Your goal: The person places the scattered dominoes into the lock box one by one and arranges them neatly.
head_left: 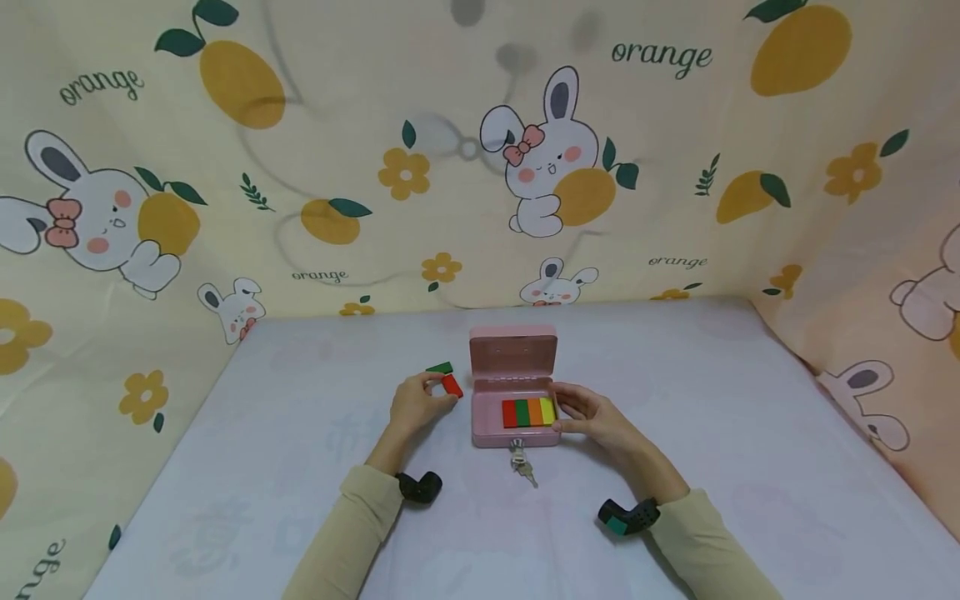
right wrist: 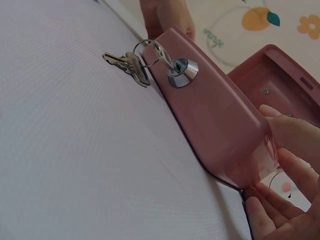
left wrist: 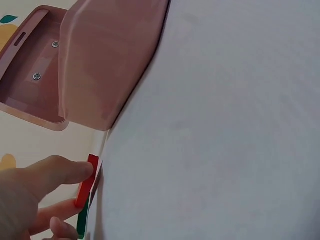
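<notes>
A small pink metal cash box stands on the table with its lid raised. Inside lies a row of coloured blocks: red, green, orange and yellow. To the box's left, my left hand pinches a red block by its ends between thumb and finger. Just behind it is a green block, which overlaps the red one in the left wrist view. My right hand grips the box's right side, thumb at the rim and fingers along the wall.
Keys on a ring hang from the lock at the box's front and reach the white tablecloth. Behind the table hangs a cloth printed with rabbits and oranges. Each wrist wears a black camera.
</notes>
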A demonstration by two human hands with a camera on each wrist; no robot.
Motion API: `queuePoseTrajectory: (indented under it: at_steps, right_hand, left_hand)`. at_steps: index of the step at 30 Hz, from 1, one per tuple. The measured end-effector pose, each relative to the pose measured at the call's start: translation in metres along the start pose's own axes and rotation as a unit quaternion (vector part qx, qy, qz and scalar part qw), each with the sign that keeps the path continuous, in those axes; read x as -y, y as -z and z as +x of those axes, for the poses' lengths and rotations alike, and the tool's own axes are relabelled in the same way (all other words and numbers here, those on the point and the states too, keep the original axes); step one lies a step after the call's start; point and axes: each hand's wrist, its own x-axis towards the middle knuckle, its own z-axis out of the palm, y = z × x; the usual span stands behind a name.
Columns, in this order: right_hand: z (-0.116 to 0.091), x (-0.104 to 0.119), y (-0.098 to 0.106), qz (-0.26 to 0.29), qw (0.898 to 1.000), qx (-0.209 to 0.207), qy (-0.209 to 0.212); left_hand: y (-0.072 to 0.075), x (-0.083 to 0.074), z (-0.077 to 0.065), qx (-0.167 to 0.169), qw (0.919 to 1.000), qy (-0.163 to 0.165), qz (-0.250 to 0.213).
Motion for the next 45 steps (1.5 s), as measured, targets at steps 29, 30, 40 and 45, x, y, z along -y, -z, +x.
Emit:
queuePoseTrajectory:
  at_steps: [29,30,40,45]
  right_hand:
    - [0.001,0.0,0.0,0.009,1.0,0.001,0.007]
    - [0.0,0.0,0.001,0.008,1.0,0.002,0.008]
    - [0.0,-0.001,0.001,0.004,1.0,0.005,0.015]
    - [0.0,-0.001,0.0,0.0,1.0,0.005,0.017]
  left_hand:
    - [0.007,0.001,-0.006,0.02,0.9997,-0.016,-0.004]
    - [0.007,0.001,-0.006,0.021,0.9996,-0.017,-0.003]
    - [0.01,-0.002,-0.011,0.027,0.9989,-0.036,-0.016]
    - [0.012,-0.006,-0.014,0.029,0.9985,-0.045,-0.015]
